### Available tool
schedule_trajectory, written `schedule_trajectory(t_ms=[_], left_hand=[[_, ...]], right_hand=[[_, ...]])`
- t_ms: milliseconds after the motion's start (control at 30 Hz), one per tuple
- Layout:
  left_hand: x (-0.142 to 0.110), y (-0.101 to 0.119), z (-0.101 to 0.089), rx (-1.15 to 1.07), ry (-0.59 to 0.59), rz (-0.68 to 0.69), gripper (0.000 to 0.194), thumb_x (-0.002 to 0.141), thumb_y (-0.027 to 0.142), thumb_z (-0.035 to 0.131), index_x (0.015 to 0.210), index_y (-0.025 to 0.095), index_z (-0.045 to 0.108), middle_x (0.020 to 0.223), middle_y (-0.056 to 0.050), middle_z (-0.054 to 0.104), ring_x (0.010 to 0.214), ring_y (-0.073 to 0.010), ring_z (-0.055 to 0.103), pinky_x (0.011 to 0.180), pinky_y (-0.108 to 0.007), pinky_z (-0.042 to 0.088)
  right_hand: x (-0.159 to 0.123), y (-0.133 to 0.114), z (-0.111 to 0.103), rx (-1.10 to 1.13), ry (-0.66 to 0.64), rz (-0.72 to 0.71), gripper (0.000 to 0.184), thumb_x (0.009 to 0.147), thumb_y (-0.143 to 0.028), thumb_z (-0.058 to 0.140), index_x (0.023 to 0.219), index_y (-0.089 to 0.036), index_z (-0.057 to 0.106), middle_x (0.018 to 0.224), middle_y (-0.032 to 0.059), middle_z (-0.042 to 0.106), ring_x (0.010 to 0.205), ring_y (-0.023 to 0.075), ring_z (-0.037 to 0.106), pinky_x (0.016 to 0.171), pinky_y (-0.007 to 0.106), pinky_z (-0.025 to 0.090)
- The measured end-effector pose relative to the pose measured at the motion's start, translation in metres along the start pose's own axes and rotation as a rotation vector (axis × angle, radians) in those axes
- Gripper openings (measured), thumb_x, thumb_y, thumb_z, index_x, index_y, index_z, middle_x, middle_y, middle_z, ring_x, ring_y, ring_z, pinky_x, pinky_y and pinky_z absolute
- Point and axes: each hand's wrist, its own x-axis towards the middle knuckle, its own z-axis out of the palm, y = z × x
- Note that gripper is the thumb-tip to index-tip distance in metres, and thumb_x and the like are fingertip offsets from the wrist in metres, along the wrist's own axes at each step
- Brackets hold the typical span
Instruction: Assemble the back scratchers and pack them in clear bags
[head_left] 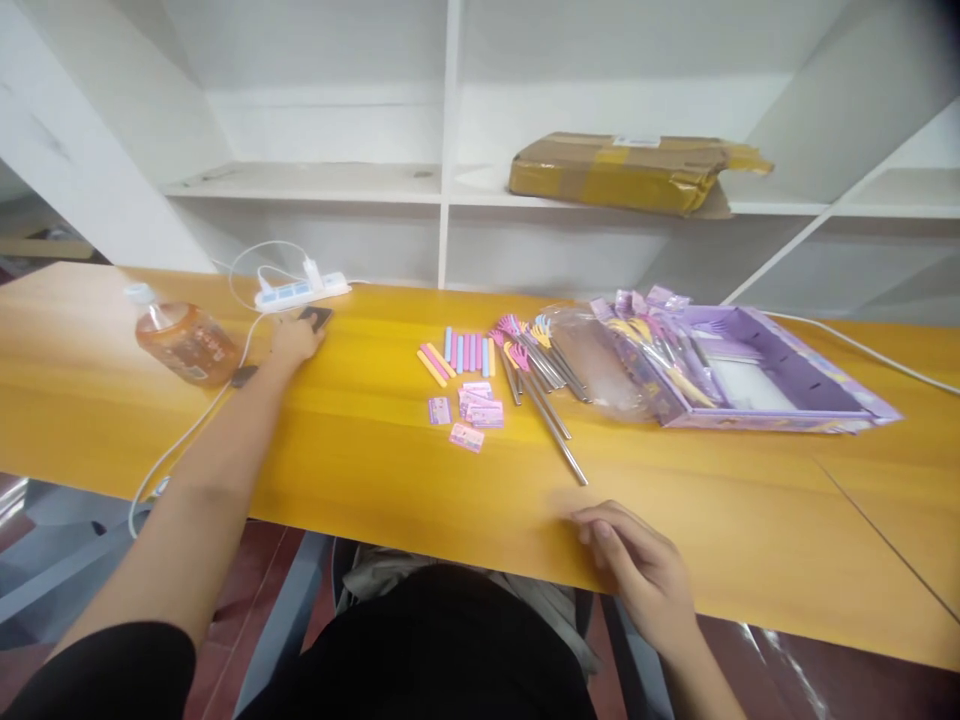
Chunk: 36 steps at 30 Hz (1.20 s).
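My left hand [295,340] reaches to the back left of the table, its fingers closed on the edge of a small dark phone [316,317]. My right hand [637,565] is at the front edge with fingers curled and thumb against them; nothing shows in it. Just beyond it ends a metal rod belonging to a group of back scratchers [551,405] with coloured hand-shaped heads. To their left are pink, blue and yellow tubes [469,353], mostly in a row. Small printed cards [480,408] lie in front of the tubes, some overlapping.
A purple display box [787,422] stands at the right, with bagged back scratchers [664,360] and clear plastic [600,375] at its left side. An orange drink bottle [187,345], a white power strip [300,292] and cables are at the left. A taped carton [622,170] rests on the shelf.
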Motion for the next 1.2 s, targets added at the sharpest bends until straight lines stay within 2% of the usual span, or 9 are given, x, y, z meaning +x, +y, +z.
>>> schedule_trajectory(t_ms=[167,300,400,467,567,733,867,1067,1200], left_hand=[[-0.019,0.012,-0.007,0.055,0.017,-0.035,0.058,0.103,0.031,0.043,0.15,0.001,0.059,0.138,-0.035,0.07,0.138,-0.0502,0.054,0.115,-0.064,0.035],[-0.05,0.058,-0.004,0.016,0.083,0.037,0.056,0.101,0.024,0.046,0.146,-0.007,0.057,0.145,-0.042,0.06,0.139,-0.0527,0.051,0.113,-0.066,0.038],[-0.078,0.109,0.009,-0.075,0.066,0.267,0.054,0.102,0.029,0.051,0.153,0.01,0.06,0.141,-0.025,0.066,0.136,-0.0413,0.057,0.115,-0.05,0.045],[-0.095,0.138,0.018,-0.144,0.061,0.39,0.061,0.104,0.029,0.049,0.164,0.022,0.051,0.141,-0.018,0.065,0.13,-0.0351,0.063,0.109,-0.044,0.05],[-0.112,0.164,0.028,-0.231,0.037,0.507,0.06,0.108,0.032,0.045,0.168,0.034,0.048,0.141,-0.012,0.066,0.113,-0.0298,0.071,0.094,-0.039,0.056],[-0.12,0.164,0.034,-0.3,0.041,0.574,0.042,0.111,0.034,0.041,0.14,0.026,0.07,0.127,-0.012,0.069,0.115,-0.0287,0.07,0.096,-0.039,0.056],[-0.123,0.16,0.033,-0.315,0.038,0.567,0.033,0.111,0.036,0.045,0.122,0.023,0.073,0.114,-0.012,0.073,0.109,-0.0288,0.071,0.098,-0.04,0.055],[-0.127,0.164,0.03,-0.33,0.011,0.436,0.047,0.104,0.026,0.052,0.15,0.018,0.054,0.114,-0.015,0.078,0.105,-0.032,0.076,0.09,-0.04,0.057],[-0.128,0.164,0.03,-0.311,-0.015,0.323,0.056,0.099,0.028,0.058,0.152,0.011,0.049,0.104,-0.017,0.08,0.096,-0.0341,0.079,0.084,-0.04,0.057]], right_hand=[[0.002,0.003,0.0,0.006,-0.058,0.042,0.031,0.113,-0.042,0.059,0.102,-0.023,0.081,0.08,0.0034,0.068,0.057,0.0154,0.06,0.055,0.029,0.051],[0.0,0.002,0.002,-0.034,-0.081,-0.02,0.029,0.114,-0.037,0.056,0.103,-0.024,0.08,0.081,0.0028,0.069,0.06,0.0156,0.063,0.059,0.028,0.052],[-0.001,-0.005,0.0,-0.1,-0.042,-0.138,0.027,0.115,-0.032,0.054,0.105,-0.024,0.078,0.082,0.0031,0.068,0.069,0.018,0.067,0.065,0.029,0.054],[0.003,-0.012,-0.004,-0.194,-0.016,-0.173,0.026,0.115,-0.03,0.053,0.106,-0.024,0.077,0.084,0.0039,0.069,0.074,0.0191,0.068,0.067,0.03,0.054],[0.02,-0.017,-0.009,-0.403,-0.052,-0.137,0.025,0.114,-0.032,0.051,0.109,-0.024,0.075,0.093,0.0065,0.071,0.079,0.0203,0.069,0.068,0.031,0.054],[0.052,0.006,0.003,-0.772,0.039,-0.02,0.031,0.111,-0.039,0.05,0.125,-0.02,0.07,0.126,0.0151,0.068,0.084,0.0242,0.072,0.07,0.038,0.058],[0.059,0.028,0.016,-0.901,0.088,0.053,0.039,0.11,-0.045,0.051,0.134,-0.019,0.068,0.132,0.0177,0.064,0.092,0.0282,0.073,0.071,0.04,0.06],[0.052,0.034,0.015,-0.891,0.048,0.061,0.038,0.112,-0.043,0.049,0.134,-0.018,0.067,0.129,0.016,0.066,0.094,0.0277,0.073,0.072,0.038,0.057],[0.049,0.037,0.011,-0.831,0.05,0.065,0.033,0.111,-0.042,0.049,0.124,-0.019,0.07,0.123,0.0139,0.067,0.092,0.0256,0.072,0.074,0.037,0.055]])
